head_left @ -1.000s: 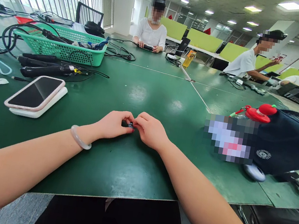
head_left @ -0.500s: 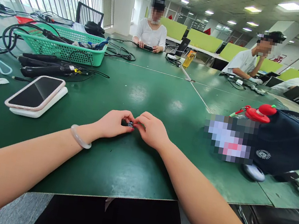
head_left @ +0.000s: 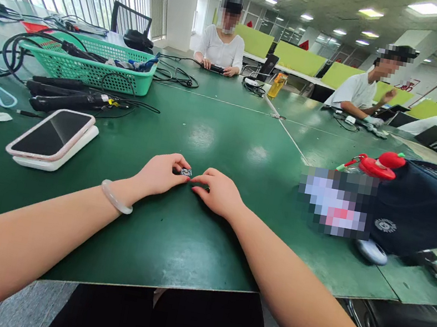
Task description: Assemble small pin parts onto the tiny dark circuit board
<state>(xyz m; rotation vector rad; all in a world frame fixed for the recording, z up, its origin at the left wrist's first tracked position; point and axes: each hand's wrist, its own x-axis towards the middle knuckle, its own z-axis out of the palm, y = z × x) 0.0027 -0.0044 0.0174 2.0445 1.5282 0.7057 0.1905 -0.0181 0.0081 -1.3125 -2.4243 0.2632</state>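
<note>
My left hand (head_left: 161, 177), with a pale bangle (head_left: 116, 197) on its wrist, pinches a small piece with a black-and-white pattern (head_left: 186, 172) between thumb and fingers just above the green table. What kind of thing it is, I cannot make out. Close on its right is my right hand (head_left: 219, 192), its index fingertip near the piece. A small gap shows between that hand's thumb and index finger, and I see nothing held there.
Left stand a phone (head_left: 52, 134) on a white box, black handheld devices (head_left: 69, 98) with cables and a green basket (head_left: 131, 80). A dark blue bag (head_left: 425, 211) and a mouse (head_left: 371, 251) lie right on the table (head_left: 168, 256). Several people sit beyond.
The patterned piece has shifted slightly left and up with my left hand and shows more. My right hand's fingertips have come away from it, with thumb and index finger apart.
</note>
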